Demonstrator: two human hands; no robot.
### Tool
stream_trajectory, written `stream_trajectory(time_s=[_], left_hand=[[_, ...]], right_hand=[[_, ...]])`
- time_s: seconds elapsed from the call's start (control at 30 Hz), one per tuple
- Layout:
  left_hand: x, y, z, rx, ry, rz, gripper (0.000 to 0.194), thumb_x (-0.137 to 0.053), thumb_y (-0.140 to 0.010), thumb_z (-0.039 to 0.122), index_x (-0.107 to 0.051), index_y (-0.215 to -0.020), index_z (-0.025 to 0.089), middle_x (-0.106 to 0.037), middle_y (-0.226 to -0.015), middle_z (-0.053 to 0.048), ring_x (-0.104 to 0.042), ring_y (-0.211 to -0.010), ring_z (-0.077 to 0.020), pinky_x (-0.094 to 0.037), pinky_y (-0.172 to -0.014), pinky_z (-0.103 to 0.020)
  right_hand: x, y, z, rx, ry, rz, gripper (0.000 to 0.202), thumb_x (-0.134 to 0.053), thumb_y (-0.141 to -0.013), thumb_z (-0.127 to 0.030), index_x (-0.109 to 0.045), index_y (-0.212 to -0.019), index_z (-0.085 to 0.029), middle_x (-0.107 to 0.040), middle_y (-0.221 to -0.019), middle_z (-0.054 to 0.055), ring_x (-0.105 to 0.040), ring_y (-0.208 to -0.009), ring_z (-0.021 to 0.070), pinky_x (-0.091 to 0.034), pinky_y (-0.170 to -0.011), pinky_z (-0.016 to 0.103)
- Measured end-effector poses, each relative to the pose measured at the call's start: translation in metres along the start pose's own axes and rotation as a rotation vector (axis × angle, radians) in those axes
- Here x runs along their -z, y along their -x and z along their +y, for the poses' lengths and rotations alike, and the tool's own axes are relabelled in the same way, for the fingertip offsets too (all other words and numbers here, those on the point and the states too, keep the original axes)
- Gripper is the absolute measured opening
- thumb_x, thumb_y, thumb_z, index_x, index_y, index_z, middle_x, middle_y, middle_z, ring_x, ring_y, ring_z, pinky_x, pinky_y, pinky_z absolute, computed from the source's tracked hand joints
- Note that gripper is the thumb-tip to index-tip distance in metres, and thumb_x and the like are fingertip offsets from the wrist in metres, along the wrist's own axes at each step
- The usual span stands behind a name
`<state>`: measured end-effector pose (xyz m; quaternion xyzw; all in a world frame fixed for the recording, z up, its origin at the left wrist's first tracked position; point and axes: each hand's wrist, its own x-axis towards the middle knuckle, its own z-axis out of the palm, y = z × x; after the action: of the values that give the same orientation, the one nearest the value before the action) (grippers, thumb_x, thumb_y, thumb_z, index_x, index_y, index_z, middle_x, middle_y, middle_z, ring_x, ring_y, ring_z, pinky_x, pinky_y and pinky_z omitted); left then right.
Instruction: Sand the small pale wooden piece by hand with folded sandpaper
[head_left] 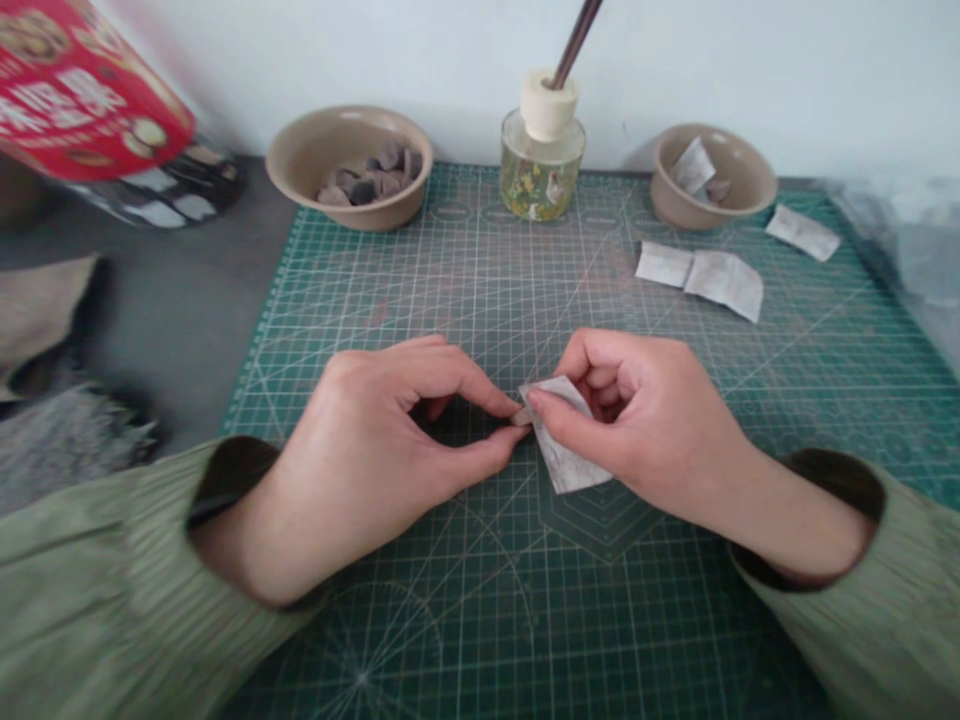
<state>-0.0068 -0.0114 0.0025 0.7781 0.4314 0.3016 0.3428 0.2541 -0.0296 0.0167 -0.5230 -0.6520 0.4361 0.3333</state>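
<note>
My left hand (382, 440) pinches a small brownish piece (521, 416) between thumb and forefinger; its kind is hard to make out. Pressed against that piece is a greyish-white square of what looks like sandpaper (574, 462), smudged on its visible side. My right hand (637, 400) grips the square with the thumb on top and the other fingers curled behind. The two hands meet low over the middle of a green cutting mat (420, 640). The right end of the small piece is hidden by the square.
At the back stand a bowl of small dark chunks (277, 165), a reed diffuser bottle (541, 165) and a smaller bowl (761, 185) with a folded square inside. More greyish squares (724, 280) lie right. Grey cloths (67, 435) and a red-labelled jar (97, 100) are left.
</note>
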Motion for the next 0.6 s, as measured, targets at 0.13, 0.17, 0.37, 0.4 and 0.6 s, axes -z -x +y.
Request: stream_trajectory(time_s=[0.13, 0.17, 0.37, 0.4, 0.6], left_hand=[[0.0005, -0.0001, 0.0009, -0.001, -0.009, -0.001, 0.006, -0.095, -0.104, 0.029, -0.096, -0.101, 0.034, -0.093, -0.097, 0.005, -0.08, -0.081, -0.0181, -0.056, -0.075, -0.036], [0.0008, -0.0003, 0.0013, 0.0, -0.003, -0.003, 0.006, -0.096, -0.104, 0.029, -0.097, -0.102, 0.035, -0.093, -0.096, 0.004, -0.081, -0.081, -0.0182, -0.057, -0.075, -0.036], [0.001, -0.0003, 0.0018, -0.002, -0.034, -0.01, 0.006, -0.094, -0.107, 0.034, -0.096, -0.102, 0.034, -0.094, -0.098, 0.002, -0.081, -0.082, -0.0208, -0.059, -0.075, -0.039], [0.0007, 0.0, 0.0017, -0.002, -0.035, -0.011, 0.006, -0.093, -0.107, 0.034, -0.096, -0.102, 0.034, -0.094, -0.098, 0.002, -0.082, -0.083, -0.0211, -0.06, -0.076, -0.039], [-0.0002, 0.0002, 0.0014, -0.009, -0.013, -0.007, 0.005, -0.096, -0.105, 0.031, -0.096, -0.102, 0.035, -0.093, -0.098, 0.004, -0.083, -0.084, -0.0202, -0.059, -0.077, -0.039]], right_hand=[[0.0017, 0.0008, 0.0014, 0.006, 0.011, 0.007, 0.03, -0.091, -0.105, -0.029, -0.069, -0.085, -0.027, -0.068, -0.068, -0.007, -0.058, -0.06, 0.0126, -0.043, -0.059, 0.031], [0.002, 0.0011, 0.0016, 0.005, 0.01, -0.012, 0.031, -0.092, -0.106, -0.029, -0.069, -0.085, -0.027, -0.068, -0.068, -0.007, -0.059, -0.06, 0.0128, -0.043, -0.06, 0.031], [0.0022, 0.0009, 0.0005, -0.02, 0.019, -0.004, 0.031, -0.095, -0.105, -0.029, -0.07, -0.087, -0.027, -0.07, -0.069, -0.006, -0.058, -0.061, 0.014, -0.042, -0.06, 0.032], [0.002, 0.0008, 0.0003, -0.013, 0.02, -0.009, 0.031, -0.094, -0.105, -0.029, -0.069, -0.086, -0.027, -0.069, -0.069, -0.006, -0.059, -0.062, 0.0143, -0.042, -0.06, 0.033], [0.0005, 0.0002, -0.0004, 0.008, 0.029, -0.003, 0.032, -0.092, -0.108, -0.031, -0.068, -0.087, -0.028, -0.068, -0.069, -0.006, -0.059, -0.061, 0.0145, -0.042, -0.062, 0.034]])
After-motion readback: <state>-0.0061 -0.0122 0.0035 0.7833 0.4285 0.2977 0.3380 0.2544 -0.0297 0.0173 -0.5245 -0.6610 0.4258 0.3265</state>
